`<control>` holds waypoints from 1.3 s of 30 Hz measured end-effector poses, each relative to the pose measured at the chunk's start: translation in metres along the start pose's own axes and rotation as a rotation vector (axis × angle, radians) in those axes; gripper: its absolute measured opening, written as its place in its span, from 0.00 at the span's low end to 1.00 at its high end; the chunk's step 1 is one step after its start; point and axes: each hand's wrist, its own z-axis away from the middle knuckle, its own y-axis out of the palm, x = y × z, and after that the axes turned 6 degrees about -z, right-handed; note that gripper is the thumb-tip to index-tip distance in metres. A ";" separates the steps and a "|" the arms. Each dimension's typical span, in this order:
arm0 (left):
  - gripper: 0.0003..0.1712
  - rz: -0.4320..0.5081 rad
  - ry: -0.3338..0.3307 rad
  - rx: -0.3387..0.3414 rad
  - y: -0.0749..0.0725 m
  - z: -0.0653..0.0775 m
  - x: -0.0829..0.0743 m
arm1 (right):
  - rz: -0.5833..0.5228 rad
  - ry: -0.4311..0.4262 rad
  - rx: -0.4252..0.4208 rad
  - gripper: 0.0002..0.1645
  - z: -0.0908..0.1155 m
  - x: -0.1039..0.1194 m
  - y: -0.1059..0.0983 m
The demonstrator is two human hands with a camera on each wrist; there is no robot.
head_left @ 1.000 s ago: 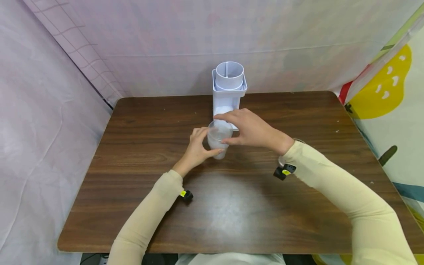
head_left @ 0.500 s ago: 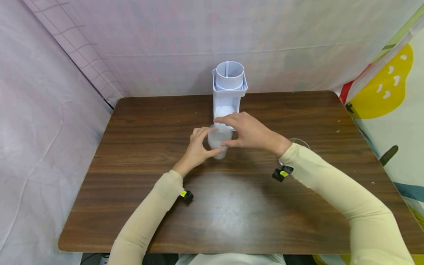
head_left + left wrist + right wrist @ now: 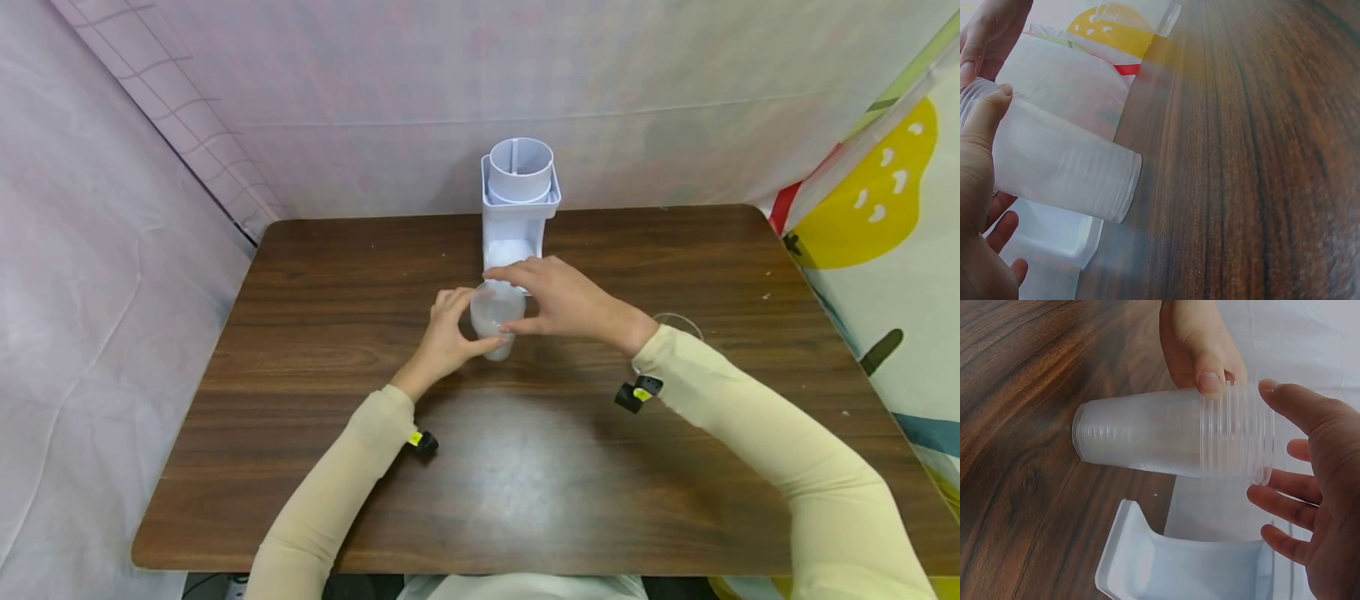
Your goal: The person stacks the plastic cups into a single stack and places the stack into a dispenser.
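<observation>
A stack of clear plastic cups (image 3: 497, 310) stands upright near the middle of the table, rims on top, just in front of a white cup dispenser (image 3: 513, 237). My left hand (image 3: 442, 343) grips the stack's side, its thumb (image 3: 994, 109) just below the bunched rims. From the other side my right hand (image 3: 566, 302) holds the topmost rim between thumb and fingers. In the right wrist view the several nested rims of the cups (image 3: 1235, 434) lie close together, with the thumb (image 3: 1282, 394) and a fingertip at opposite edges of the top one.
The dispenser has a round tube (image 3: 520, 171) on top and stands at the back edge of the brown wooden table (image 3: 337, 467), against a pale curtain (image 3: 360, 100). A thin clear loop (image 3: 682, 321) shows behind the right wrist.
A second ago the top cup stuck up higher from the stack. My right hand has pressed it down into the others and moved slightly toward me. My left hand has stayed put.
</observation>
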 end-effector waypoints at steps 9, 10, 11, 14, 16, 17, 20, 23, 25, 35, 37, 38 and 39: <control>0.40 -0.012 0.007 -0.014 0.001 0.000 0.000 | 0.016 0.007 -0.012 0.47 0.010 -0.007 -0.003; 0.40 -0.012 0.006 -0.014 0.001 0.000 0.000 | 0.013 0.014 -0.011 0.47 0.013 -0.008 -0.004; 0.41 -0.012 0.005 -0.014 0.001 0.000 0.000 | 0.011 0.023 -0.012 0.47 0.016 -0.009 -0.004; 0.42 -0.015 0.004 -0.013 0.001 0.000 -0.001 | 0.011 0.060 -0.010 0.48 0.025 -0.012 -0.008; 0.42 -0.015 0.004 -0.012 0.001 0.000 -0.002 | 0.007 0.080 -0.011 0.47 0.032 -0.014 -0.011; 0.42 -0.013 0.001 -0.010 0.001 0.000 -0.002 | 0.006 0.089 -0.012 0.47 0.036 -0.015 -0.012; 0.43 -0.005 -0.014 0.000 0.001 0.000 -0.002 | 0.003 0.110 -0.013 0.47 0.046 -0.022 -0.016; 0.43 0.003 -0.031 0.005 0.001 0.001 -0.002 | -0.002 0.130 -0.020 0.47 0.057 -0.029 -0.020; 0.43 0.006 -0.031 0.006 0.001 0.001 -0.003 | -0.002 0.148 -0.023 0.47 0.066 -0.033 -0.022; 0.42 0.011 -0.020 -0.006 0.002 0.001 -0.001 | 0.003 0.284 -0.033 0.48 0.117 -0.055 -0.035; 0.42 0.010 -0.018 -0.007 0.002 0.001 -0.001 | -0.006 0.323 -0.023 0.49 0.128 -0.058 -0.037; 0.43 0.009 -0.018 -0.006 0.002 0.001 -0.001 | -0.009 0.345 -0.018 0.50 0.133 -0.059 -0.039; 0.43 0.006 -0.017 -0.005 0.002 0.001 -0.001 | -0.008 0.363 -0.011 0.50 0.138 -0.061 -0.040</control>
